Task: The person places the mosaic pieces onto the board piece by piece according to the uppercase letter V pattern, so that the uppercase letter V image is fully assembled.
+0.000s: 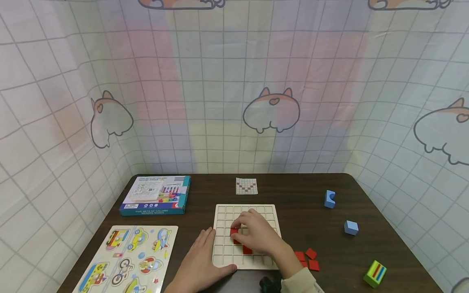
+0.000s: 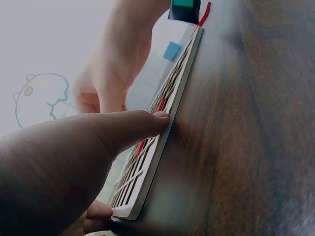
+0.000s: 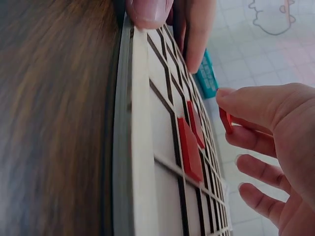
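A pale gridded board [image 1: 221, 252] lies on the dark table in the head view. My left hand [image 1: 199, 260] rests against its near left corner, fingers straight along the left side and thumb on the front edge. Over the board, my right hand [image 1: 258, 234] pinches a small red square tile [image 3: 225, 119] between thumb and index finger. In the right wrist view that tile is held just above the grid. Two red tiles sit in grid squares below it: a nearer one [image 3: 189, 150] and one diagonally beyond [image 3: 195, 123].
Several loose red tiles [image 1: 311, 254] lie right of the board. A small pattern card [image 1: 246, 186] is behind it. Leftward are a flat box [image 1: 155, 195] and a picture puzzle board [image 1: 146, 244]. Blue blocks [image 1: 351, 228] and a striped green block [image 1: 375, 274] stand at right.
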The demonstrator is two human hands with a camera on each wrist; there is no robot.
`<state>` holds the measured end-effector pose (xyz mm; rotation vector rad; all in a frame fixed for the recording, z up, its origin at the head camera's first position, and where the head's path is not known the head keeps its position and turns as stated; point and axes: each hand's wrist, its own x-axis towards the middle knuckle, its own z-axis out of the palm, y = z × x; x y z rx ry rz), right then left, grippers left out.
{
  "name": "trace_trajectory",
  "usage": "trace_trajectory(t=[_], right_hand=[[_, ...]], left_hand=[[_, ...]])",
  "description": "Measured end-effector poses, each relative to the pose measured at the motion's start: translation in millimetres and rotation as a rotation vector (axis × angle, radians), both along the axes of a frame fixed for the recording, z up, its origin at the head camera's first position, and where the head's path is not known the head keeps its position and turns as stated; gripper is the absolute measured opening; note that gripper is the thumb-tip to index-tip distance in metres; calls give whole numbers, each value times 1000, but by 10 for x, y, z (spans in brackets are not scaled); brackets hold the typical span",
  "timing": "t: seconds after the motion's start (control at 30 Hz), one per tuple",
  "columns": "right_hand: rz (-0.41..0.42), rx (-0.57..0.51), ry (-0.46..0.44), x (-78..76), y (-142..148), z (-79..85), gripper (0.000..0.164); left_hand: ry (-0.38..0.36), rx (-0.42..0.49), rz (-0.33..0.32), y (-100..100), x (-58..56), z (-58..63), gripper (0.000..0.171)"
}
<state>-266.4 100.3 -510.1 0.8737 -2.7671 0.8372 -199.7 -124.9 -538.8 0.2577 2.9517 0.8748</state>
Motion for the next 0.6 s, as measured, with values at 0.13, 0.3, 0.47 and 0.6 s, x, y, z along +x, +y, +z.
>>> trace_trajectory(t=[0.13, 0.3, 0.47, 0.6], right_hand=[[-18, 22, 4, -41, -74, -33, 15], [-28, 39, -6, -81, -134, -99, 14], [-39, 52, -5, -109, -175, -131, 15], [-43, 51, -4, -125, -200, -141, 13]], left_hand=[[10, 0, -9, 5, 4, 6, 135], [3, 2, -14, 6, 15, 28, 135], [5, 4, -20, -2, 22, 44, 135], [6, 2, -19, -8, 17, 39, 135]])
